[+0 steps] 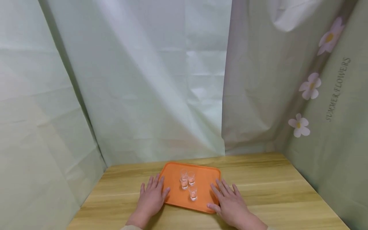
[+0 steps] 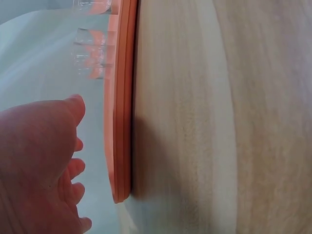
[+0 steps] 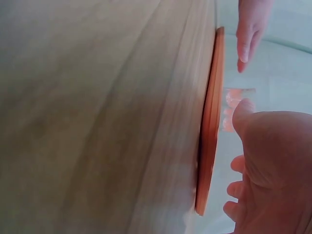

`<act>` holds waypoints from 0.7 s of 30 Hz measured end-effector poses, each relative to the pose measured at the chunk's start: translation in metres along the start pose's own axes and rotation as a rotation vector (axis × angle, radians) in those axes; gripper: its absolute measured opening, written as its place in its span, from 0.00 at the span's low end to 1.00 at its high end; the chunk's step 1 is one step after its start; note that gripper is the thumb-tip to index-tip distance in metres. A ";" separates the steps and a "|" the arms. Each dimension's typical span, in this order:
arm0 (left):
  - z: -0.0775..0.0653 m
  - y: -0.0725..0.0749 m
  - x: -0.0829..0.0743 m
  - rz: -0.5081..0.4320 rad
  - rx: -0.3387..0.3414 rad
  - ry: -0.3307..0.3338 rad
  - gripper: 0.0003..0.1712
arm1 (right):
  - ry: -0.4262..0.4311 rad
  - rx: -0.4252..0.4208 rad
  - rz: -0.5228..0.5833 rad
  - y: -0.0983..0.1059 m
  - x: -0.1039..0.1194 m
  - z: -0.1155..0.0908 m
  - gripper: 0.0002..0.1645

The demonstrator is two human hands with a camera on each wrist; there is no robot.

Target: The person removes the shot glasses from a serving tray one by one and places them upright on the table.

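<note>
An orange tray [image 1: 205, 177] lies on the wooden table, turned slightly, with several small clear shot glasses upright on it. Three glasses [image 1: 184, 184] cluster near its middle; another glass [image 1: 193, 194] stands apart, closer to the front edge. My left hand [image 1: 150, 198] is at the tray's left side, fingers extended and spread, thumb near the rim. Over the right rim, my right hand [image 1: 231, 201] has its fingers spread in the same way. Both wrist views show the thumbs of the left hand [image 2: 39, 151] and right hand [image 3: 278, 165] above tray level, holding nothing.
The wooden table [image 1: 267, 182] extends to both sides of the tray. Pale green hanging sheets [image 1: 161, 95] enclose it at the back, left and right. White flowers [image 1: 299, 125] and lettering are printed on the right sheet.
</note>
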State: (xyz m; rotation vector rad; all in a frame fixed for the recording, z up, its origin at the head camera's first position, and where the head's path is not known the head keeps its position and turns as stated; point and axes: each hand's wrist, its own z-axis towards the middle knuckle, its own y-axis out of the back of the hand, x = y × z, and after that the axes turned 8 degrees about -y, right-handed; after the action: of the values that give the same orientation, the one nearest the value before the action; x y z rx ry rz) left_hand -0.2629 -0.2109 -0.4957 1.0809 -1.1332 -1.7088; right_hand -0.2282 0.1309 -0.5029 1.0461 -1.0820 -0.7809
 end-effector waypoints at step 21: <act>-0.001 -0.008 0.010 -0.021 0.050 0.038 0.37 | -0.022 0.074 -0.023 -0.003 -0.003 0.000 0.49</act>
State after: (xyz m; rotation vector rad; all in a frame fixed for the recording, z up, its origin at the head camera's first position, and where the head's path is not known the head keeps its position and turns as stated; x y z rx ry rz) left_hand -0.2661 -0.2181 -0.5060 1.1553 -1.1490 -1.6773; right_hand -0.2294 0.1326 -0.5071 1.1167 -1.1264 -0.7765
